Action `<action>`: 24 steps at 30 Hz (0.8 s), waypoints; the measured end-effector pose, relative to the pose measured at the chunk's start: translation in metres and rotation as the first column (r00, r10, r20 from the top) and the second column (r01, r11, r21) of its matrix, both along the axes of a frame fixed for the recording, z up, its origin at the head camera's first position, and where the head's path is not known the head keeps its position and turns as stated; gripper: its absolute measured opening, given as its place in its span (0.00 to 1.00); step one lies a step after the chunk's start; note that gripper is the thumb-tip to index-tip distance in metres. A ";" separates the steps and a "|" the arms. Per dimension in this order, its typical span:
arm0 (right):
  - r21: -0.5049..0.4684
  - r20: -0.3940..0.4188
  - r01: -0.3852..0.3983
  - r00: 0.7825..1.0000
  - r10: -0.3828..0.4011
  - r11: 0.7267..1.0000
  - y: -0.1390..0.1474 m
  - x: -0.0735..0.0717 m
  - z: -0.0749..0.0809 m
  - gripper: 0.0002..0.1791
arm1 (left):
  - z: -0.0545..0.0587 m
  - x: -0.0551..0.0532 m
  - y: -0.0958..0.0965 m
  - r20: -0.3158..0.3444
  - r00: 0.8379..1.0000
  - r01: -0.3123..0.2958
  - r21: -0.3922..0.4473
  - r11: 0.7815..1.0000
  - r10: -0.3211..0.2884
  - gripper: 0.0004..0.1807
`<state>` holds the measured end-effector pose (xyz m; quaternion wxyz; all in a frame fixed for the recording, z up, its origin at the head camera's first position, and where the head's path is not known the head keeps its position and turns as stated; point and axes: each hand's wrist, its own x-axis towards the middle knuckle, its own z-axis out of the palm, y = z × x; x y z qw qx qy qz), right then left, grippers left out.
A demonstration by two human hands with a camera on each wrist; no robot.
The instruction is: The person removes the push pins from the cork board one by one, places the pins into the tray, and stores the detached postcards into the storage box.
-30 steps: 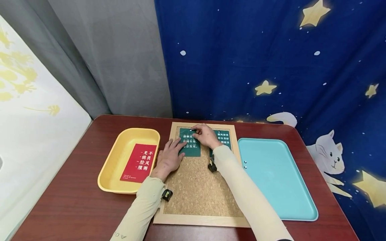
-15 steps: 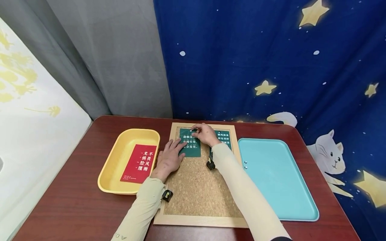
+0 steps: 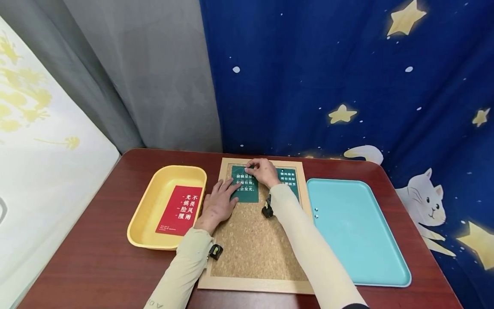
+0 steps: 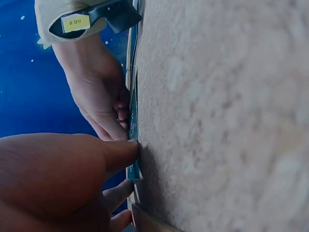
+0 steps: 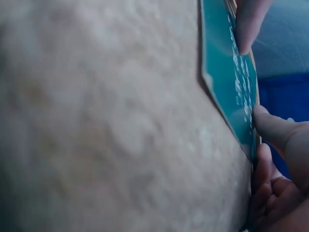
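A green card (image 3: 247, 195) with white characters lies at the upper left of the framed cork board (image 3: 256, 240). My left hand (image 3: 219, 205) rests on the card's left side with fingers spread; the left wrist view shows its thumb (image 4: 120, 153) on the card's edge. At the card's top my right hand (image 3: 265, 172) pinches a small silver thumbtack (image 3: 246, 170) between thumb and index finger; its pin is hidden. Another green card (image 3: 288, 180) sits at the board's upper right, with a small dark dot at its top, partly behind the right wrist.
Left of the board stands a yellow bin (image 3: 144, 214) holding a red card (image 3: 179, 210). A light blue tray (image 3: 362, 231) lies on the right, with silver thumbtacks (image 3: 316, 213) near its left edge. All rest on a reddish-brown table (image 3: 92, 214).
Both hands stay almost in place on the green card. The right thumb and index finger have closed slightly nearer the thumbtack. The whole head view has shifted a little.
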<state>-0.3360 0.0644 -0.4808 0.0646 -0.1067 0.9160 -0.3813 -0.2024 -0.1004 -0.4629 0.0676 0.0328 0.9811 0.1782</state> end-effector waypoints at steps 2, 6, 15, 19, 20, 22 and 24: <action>0.000 -0.007 0.021 1.000 -0.021 1.000 -0.001 -0.001 0.000 0.09 | 0.000 0.000 0.000 -0.006 1.000 0.002 -0.001 1.000 -0.002 0.28; -0.011 0.004 0.044 0.999 -0.044 0.999 -0.001 -0.001 0.000 0.09 | 0.001 0.000 0.000 0.000 1.000 -0.001 0.000 1.000 0.001 0.28; -0.043 0.025 0.085 0.996 -0.084 0.995 -0.004 -0.001 0.003 0.09 | 0.001 -0.003 0.000 0.023 1.000 -0.014 0.021 1.000 0.014 0.28; -0.056 0.042 0.106 0.994 -0.103 0.993 -0.005 0.001 0.002 0.09 | 0.000 -0.002 -0.001 0.022 1.000 -0.018 0.018 1.000 0.017 0.28; -0.061 0.047 0.112 0.993 -0.109 0.992 -0.005 0.001 0.002 0.09 | 0.000 -0.002 -0.001 0.024 1.000 -0.017 0.020 1.000 0.017 0.28; -0.069 0.052 0.122 0.992 -0.118 0.990 -0.004 0.001 0.001 0.09 | 0.001 -0.001 -0.001 0.016 1.000 -0.011 0.018 1.000 0.011 0.28; -0.080 0.055 0.121 0.992 -0.117 0.989 -0.003 0.001 0.000 0.09 | 0.001 -0.001 -0.001 0.020 1.000 -0.008 0.022 1.000 0.007 0.28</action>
